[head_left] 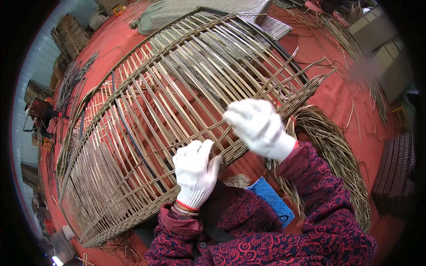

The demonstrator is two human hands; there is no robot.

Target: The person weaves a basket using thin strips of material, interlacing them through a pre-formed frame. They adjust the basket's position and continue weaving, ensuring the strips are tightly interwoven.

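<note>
A large curved wicker frame (pixel 177 102), woven of pale cane strips over dark rods, fills the centre of the view and stretches from 8 o'clock up to 2 o'clock. Its lower edge, at about 6 o'clock from the centre, is where the person works.

The right hand (pixel 259 126), in a white cotton glove, is closed in a pinch on 1 thin cane strand (pixel 213 127) that runs leftward across the ribs. The left hand (pixel 195 170), also gloved, rests against the woven rim with fingers pressed together and thumb raised, steadying the frame.

To do this weaving pass well, the strand probably needs steady tension from the right hand while the left braces the rim, so that the strand sits flat between ribs and does not kink.

At 4 o'clock a loose coil of dry cane (pixel 337 155) lies on the floor, just beside the right sleeve. A blue cushion (pixel 270 199) shows at 6 o'clock, near the person's patterned red sleeves.

The floor (pixel 350 97) is red and strewn with cane offcuts. At 12 o'clock stands a grey woven panel (pixel 213 8); at 9 o'clock lie bundles of rods (pixel 71 82).
</note>
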